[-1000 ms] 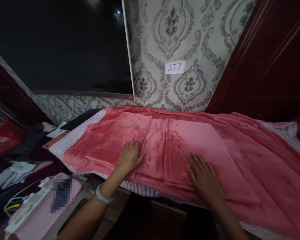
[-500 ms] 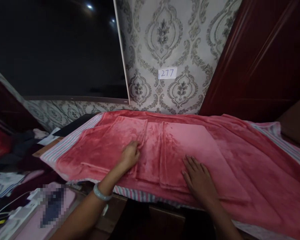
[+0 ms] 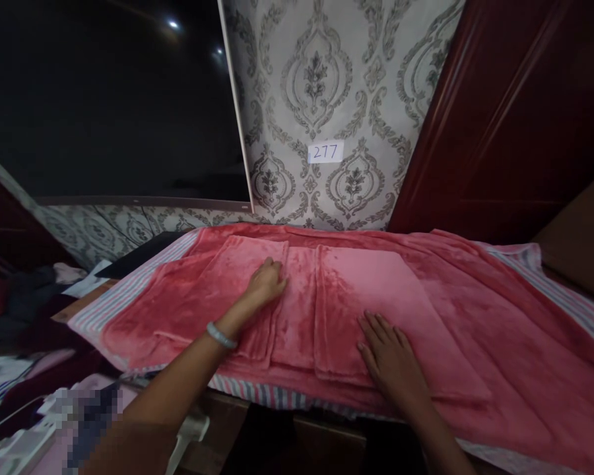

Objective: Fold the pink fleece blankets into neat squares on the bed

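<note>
The folded pink cloth (image 3: pixel 299 307) lay in front of the person, on a wider spread of plush pink fabric (image 3: pixel 515 343) that covered the worktop; I could not tell whether the two were one piece. Its left panel (image 3: pixel 230 284) and right panel (image 3: pixel 349 284) were turned inward, their edges near each other but apart, with a strip of the same pink between them.

The left hand (image 3: pixel 266 280) was on the left panel, close to its inner edge, reaching over from the near side. Its fingers were bent, and from where I stood I could not tell whether they had hold of any fabric. The right hand (image 3: pixel 390 349) lay palm down on the right panel, fingers straight, slightly parted and gripping nothing.

A pale bracelet (image 3: pixel 221 336) circled the left wrist. Beneath the pink, a striped sheet (image 3: pixel 136 284) showed along the left side, the near edge and the far right. A flat black thing (image 3: pixel 138 254) sat just beyond the left corner. Lower left, a white power strip (image 3: pixel 34 425) lay partly blurred, and clothes (image 3: pixel 34 290) were heaped further off.

Behind it all stood a patterned wall (image 3: pixel 262 66) bearing a paper label (image 3: pixel 325 152) marked 277, between a large dark screen (image 3: pixel 119 105) and a dark red panel (image 3: pixel 515 119).
</note>
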Motion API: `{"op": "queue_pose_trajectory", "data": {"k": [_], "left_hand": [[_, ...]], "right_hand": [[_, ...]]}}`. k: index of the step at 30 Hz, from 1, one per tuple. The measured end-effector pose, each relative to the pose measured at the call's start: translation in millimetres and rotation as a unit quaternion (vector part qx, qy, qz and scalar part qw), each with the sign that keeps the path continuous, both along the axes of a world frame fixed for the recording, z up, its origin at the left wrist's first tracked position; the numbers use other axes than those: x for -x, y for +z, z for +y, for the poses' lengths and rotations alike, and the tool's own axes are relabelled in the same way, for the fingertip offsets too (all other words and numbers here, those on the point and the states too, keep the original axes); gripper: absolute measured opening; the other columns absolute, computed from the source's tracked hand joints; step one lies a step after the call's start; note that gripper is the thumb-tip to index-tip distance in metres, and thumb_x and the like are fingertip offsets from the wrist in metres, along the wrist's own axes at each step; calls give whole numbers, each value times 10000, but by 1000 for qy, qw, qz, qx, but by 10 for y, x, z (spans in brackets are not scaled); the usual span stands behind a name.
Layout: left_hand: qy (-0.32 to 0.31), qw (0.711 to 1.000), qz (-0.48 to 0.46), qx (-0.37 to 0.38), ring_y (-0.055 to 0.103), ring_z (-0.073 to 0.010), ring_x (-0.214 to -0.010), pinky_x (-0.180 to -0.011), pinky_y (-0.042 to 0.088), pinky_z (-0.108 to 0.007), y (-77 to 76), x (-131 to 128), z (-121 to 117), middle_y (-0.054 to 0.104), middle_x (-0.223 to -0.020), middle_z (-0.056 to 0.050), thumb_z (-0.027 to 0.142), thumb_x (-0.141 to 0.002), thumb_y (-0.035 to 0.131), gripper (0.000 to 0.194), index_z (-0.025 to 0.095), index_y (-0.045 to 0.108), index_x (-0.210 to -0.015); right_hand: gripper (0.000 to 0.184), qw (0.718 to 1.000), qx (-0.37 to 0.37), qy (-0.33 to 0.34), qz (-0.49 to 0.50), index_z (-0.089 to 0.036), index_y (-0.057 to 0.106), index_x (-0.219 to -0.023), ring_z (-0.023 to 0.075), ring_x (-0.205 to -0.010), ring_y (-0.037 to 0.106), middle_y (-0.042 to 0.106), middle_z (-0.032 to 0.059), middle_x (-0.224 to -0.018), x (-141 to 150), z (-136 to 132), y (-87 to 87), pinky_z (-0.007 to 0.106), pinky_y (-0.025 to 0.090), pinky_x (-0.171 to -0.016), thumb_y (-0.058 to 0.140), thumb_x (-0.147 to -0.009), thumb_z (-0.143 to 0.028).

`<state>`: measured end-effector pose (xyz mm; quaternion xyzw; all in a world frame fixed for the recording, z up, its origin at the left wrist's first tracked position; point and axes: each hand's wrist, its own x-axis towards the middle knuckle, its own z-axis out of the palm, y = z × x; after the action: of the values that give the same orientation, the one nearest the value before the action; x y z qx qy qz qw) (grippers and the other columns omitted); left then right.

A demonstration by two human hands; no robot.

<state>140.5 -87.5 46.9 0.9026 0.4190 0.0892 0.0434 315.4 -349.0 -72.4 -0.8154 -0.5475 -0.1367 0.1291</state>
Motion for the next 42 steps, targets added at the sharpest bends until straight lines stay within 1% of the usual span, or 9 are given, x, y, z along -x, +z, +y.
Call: {"op": "queue_pose_trajectory", "data": {"k": [3,6,10,14,23,27,31,36,42], "left_hand": [[39,998,35,25,666,-279,-1129,-952,512,-325,4,-278,212,617,-1318,-182,387,-904,609,417,129,649,-1229],[72,996,42,39,676,-307,-1138,-931,517,-335,-116,-437,337,675,-1229,-227,216,-892,572,343,73,682,-1184],[99,994,25,30,665,-296,-1180,-949,504,-330,-232,-452,410,682,-1242,-243,108,-891,475,390,59,677,-1220],[91,996,5,21,670,-259,-1173,-938,503,-291,-167,-438,494,713,-1237,-170,161,-918,454,377,132,703,-1198],[78,997,-7,2,684,-284,-1120,-931,517,-347,-332,-511,340,695,-1248,-202,214,-919,478,390,111,676,-1239],[67,998,-4,5,691,-274,-1086,-902,521,-333,-174,-543,485,734,-1160,-168,370,-989,392,438,135,731,-1137],[52,998,-17,-30,549,-295,-1320,-1108,397,-423,-51,-645,661,614,-1398,-183,385,-1032,242,548,153,610,-1365],[3,1000,13,-10,330,-333,-1493,-1207,203,-579,-342,-718,717,411,-1605,-136,387,-967,451,554,257,466,-1506],[-21,1000,18,-12,278,-314,-1514,-1213,178,-555,-528,-672,751,364,-1634,-123,426,-994,379,553,254,447,-1515]], "right_hand": [[527,1000,11,-3,9,-180,569,-1444,262,-1449,410,467,78,-1559,15,0,37,506,332,-1162,332,-994,-319],[521,1000,20,-5,19,-191,566,-1448,262,-1460,394,461,71,-1564,26,-2,67,507,319,-1171,346,-990,-308],[521,999,19,-6,25,-199,559,-1457,266,-1464,389,461,75,-1563,32,-1,68,515,304,-1180,361,-987,-310],[523,1000,9,-6,26,-203,569,-1450,272,-1463,390,458,75,-1566,26,8,48,521,306,-1177,364,-980,-307],[519,1000,0,-5,21,-195,578,-1441,273,-1447,413,460,77,-1562,27,16,36,521,325,-1164,361,-980,-296],[516,1000,-2,-5,20,-210,588,-1430,274,-1439,425,477,70,-1551,17,19,26,520,326,-1163,365,-974,-300],[511,1000,-4,-9,20,-224,583,-1434,266,-1441,422,482,71,-1549,14,22,21,512,315,-1171,375,-974,-302],[521,1000,9,-9,25,-220,558,-1457,258,-1461,393,469,64,-1560,17,14,19,511,310,-1175,360,-981,-299],[519,1000,7,-11,23,-216,548,-1465,262,-1465,383,462,71,-1565,29,7,36,517,307,-1173,352,-993,-304]]}}
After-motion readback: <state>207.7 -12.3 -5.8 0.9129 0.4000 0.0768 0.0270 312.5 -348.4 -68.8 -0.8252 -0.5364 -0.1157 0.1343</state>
